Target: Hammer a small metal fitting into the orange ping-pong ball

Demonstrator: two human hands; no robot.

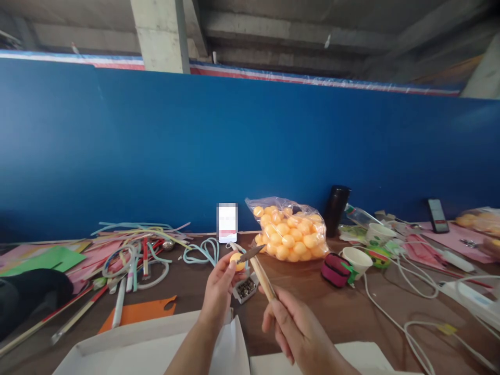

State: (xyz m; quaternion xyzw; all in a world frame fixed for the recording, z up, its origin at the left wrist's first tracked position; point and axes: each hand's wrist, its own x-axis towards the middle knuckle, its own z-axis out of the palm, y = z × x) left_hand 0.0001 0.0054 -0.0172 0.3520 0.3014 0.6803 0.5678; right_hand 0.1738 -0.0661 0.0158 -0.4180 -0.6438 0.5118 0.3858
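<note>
Passable right of centre, low in the frame, over bare table [344, 312] between right hand [297, 323] and purple pouch [336, 271]. Barred at centre by wooden-handled tool [263, 278], with small box of metal bits [245, 289] close below. Blocked behind by bag of orange balls [291, 237] — and farther right by paper cup [357, 259] and white cables [385, 311]. Crowded at left by tubes [120, 302]; hemmed in at bottom left by white tray [148, 349]. Walled off across the back by blue partition [250, 130].
</note>
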